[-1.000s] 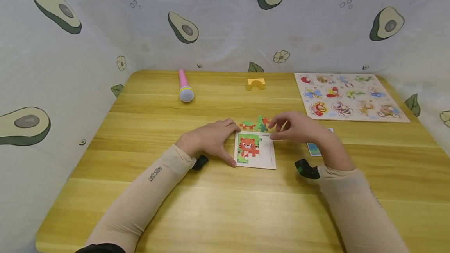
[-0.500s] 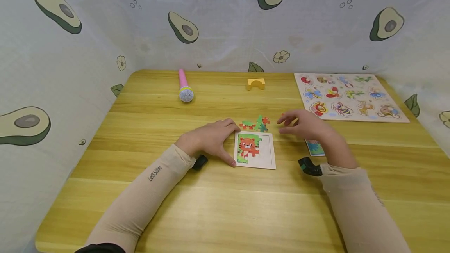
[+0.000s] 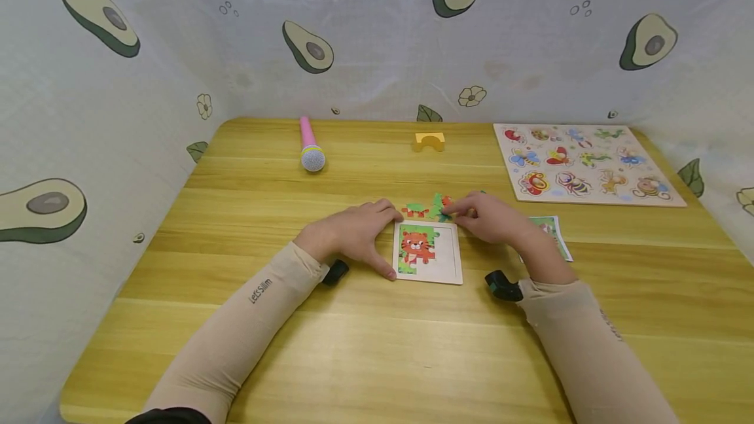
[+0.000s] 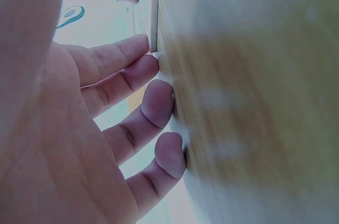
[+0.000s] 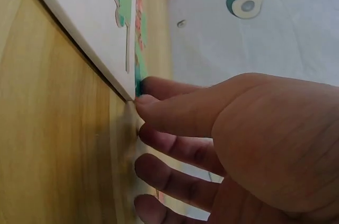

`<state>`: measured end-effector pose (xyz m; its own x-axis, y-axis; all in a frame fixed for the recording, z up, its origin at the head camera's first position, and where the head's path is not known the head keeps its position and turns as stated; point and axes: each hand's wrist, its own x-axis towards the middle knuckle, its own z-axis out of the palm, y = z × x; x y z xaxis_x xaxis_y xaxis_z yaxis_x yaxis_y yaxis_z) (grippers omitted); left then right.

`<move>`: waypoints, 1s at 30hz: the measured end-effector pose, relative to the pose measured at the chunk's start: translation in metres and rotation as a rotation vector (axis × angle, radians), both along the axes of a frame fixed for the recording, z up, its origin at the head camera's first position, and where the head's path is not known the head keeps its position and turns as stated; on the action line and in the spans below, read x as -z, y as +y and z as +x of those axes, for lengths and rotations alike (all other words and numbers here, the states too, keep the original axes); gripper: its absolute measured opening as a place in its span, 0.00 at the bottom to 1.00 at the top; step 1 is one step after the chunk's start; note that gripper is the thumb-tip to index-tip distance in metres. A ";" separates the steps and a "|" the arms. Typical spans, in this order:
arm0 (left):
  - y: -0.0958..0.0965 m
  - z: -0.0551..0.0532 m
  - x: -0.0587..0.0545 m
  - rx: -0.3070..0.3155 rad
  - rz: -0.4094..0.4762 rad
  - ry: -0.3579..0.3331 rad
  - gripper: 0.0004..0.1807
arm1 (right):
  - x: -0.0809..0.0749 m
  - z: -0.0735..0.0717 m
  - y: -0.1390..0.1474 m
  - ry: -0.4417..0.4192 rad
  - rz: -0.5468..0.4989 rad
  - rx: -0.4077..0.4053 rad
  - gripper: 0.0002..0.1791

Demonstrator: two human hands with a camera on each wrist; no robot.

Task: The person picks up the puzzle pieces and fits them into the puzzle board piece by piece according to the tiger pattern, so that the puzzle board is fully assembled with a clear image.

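A square wooden puzzle board point(image 3: 446, 260) lies mid-table, its left half filled with pieces of an orange tiger point(image 3: 417, 245) on green; its right half is bare. My left hand point(image 3: 356, 231) steadies its left side in the head view, thumb at the near corner and fingers at the far one. In the left wrist view, its fingertips point(image 4: 139, 44) touch the board's edge and the table. Just beyond the board lie loose green and orange pieces point(image 3: 415, 209). My right hand point(image 3: 491, 218) reaches them, its index fingertip touching a dark green piece point(image 5: 139, 78); its thumb is by the board's corner.
Partly behind my right wrist is a picture card point(image 3: 554, 231). A large insect puzzle board point(image 3: 589, 165) occupies the back right. Farther back are a yellow arch block point(image 3: 429, 141) and a pink toy microphone point(image 3: 310, 146). An avocado-print cloth point(image 3: 377, 51) surrounds the table.
My right hand first drew back right from the board's far right corner, then moved left onto the loose pieces, uncovering more of the card. My left hand and the board stayed put.
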<state>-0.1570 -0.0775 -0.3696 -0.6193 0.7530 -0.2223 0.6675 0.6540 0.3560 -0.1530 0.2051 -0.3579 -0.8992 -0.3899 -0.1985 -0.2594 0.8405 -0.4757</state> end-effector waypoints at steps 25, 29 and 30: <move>0.001 0.000 -0.002 0.011 -0.001 0.006 0.58 | 0.001 -0.002 0.009 0.035 -0.012 0.026 0.07; 0.001 0.000 -0.002 0.015 0.001 0.007 0.58 | 0.001 -0.002 0.010 0.033 -0.029 0.009 0.03; 0.000 0.001 -0.002 0.015 0.001 0.008 0.58 | 0.001 -0.002 0.010 0.031 -0.031 0.002 0.03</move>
